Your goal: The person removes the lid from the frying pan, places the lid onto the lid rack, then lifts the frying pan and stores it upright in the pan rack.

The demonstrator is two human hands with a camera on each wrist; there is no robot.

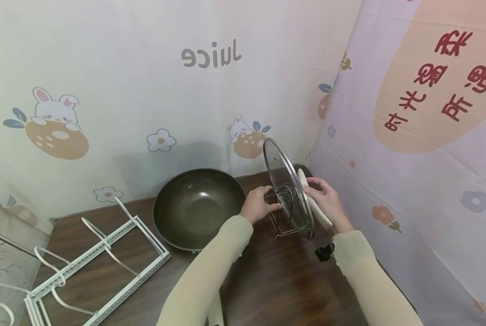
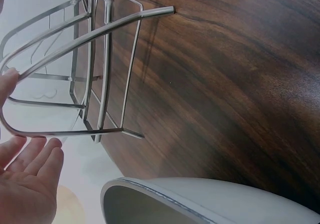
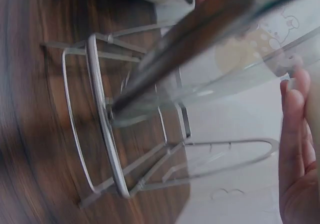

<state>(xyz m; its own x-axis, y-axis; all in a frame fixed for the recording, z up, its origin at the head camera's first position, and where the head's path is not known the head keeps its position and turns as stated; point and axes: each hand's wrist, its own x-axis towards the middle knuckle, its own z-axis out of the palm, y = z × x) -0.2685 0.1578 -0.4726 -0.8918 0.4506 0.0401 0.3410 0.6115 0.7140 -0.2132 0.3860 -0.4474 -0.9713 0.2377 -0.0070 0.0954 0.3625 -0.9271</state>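
Observation:
In the head view my left hand (image 1: 259, 204) holds one end loop of a metal wire lid rack (image 1: 284, 234) on the table. The left wrist view has the thumb and fingers on either side of the loop of the rack (image 2: 157, 12). Tilted upright in the rack is a round glass pot lid (image 1: 274, 164) with a metal rim. My right hand (image 1: 327, 201) grips a long cream piece (image 1: 314, 204) on the lid's right side, seemingly its handle. Close up in the right wrist view, the blurred lid rim (image 3: 187, 39) meets the rack (image 3: 103, 114).
A dark-lined wok (image 1: 198, 213) stands left of the rack, its cream handle (image 1: 215, 310) pointing towards me under my left forearm. Further left lies a white metal frame (image 1: 124, 292) with curved wire dividers. Printed curtains (image 1: 202, 90) close off the back and right of the wooden table (image 1: 275, 285).

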